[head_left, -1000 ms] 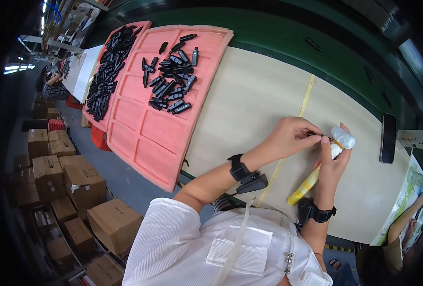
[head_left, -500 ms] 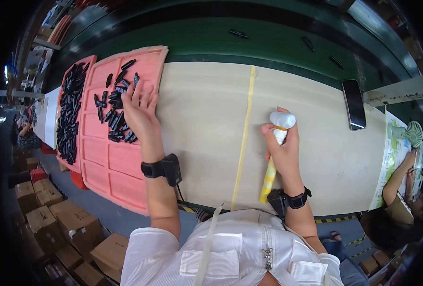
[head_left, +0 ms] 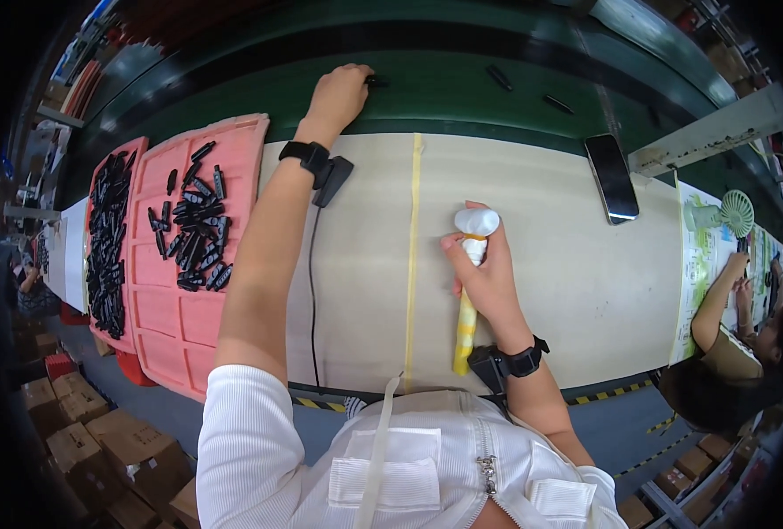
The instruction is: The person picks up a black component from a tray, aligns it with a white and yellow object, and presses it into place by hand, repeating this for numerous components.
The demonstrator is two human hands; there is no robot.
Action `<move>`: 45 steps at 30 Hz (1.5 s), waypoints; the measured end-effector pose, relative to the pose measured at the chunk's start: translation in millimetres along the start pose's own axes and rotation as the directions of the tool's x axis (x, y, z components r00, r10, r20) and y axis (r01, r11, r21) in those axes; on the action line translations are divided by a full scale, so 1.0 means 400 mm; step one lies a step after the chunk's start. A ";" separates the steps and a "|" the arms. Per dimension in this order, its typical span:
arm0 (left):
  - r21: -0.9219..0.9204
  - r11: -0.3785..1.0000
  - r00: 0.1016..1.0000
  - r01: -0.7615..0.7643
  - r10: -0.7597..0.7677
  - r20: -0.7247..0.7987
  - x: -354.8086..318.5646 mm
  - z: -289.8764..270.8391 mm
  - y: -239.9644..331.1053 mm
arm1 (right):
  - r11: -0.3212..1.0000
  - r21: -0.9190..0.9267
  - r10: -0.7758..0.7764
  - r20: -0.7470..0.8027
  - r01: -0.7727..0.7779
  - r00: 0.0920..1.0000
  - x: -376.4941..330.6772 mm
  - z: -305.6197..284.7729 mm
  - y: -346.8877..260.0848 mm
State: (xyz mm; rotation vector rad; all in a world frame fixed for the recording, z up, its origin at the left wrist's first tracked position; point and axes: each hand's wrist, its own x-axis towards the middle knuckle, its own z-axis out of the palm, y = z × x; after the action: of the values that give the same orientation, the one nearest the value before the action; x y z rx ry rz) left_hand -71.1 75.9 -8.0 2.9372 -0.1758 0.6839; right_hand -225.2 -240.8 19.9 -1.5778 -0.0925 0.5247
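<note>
My left hand (head_left: 340,99) reaches over the dark green conveyor belt (head_left: 436,99) beyond the table. Its fingers are closed at a small black plastic piece (head_left: 376,80), whose end pokes out past the fingertips. In my right hand (head_left: 490,273) I grip a mallet (head_left: 467,328) by its yellow-wrapped handle, just below the white round head. The mallet is held over the beige tabletop (head_left: 365,264), right of a yellow tape strip (head_left: 413,264). To the left, several black plastic pieces (head_left: 199,225) lie heaped on a pink padded tray (head_left: 167,304).
More black pieces (head_left: 109,247) fill another pink tray at far left. A smartphone (head_left: 612,179) lies at the table's back right, near a metal post (head_left: 709,132). Beyond stand a small green fan (head_left: 737,213) and a co-worker (head_left: 731,344). Cardboard boxes (head_left: 140,445) are stacked lower left.
My left hand has left the pink tray, moving forward and right onto the belt, to a black piece there. My right hand still grips the mallet. The whole view has shifted slightly.
</note>
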 end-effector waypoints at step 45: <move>-0.901 -0.247 0.879 0.356 -0.239 0.413 -0.379 -0.104 0.445 | 0.986 -0.081 -0.161 -0.221 0.147 0.962 0.006 0.014 0.010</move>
State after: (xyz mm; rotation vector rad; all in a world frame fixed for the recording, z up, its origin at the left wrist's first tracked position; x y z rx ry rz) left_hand -249.3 -80.8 -22.4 1.2181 0.0600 0.0896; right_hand -226.1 -235.1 15.4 -1.6676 -0.0580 0.2187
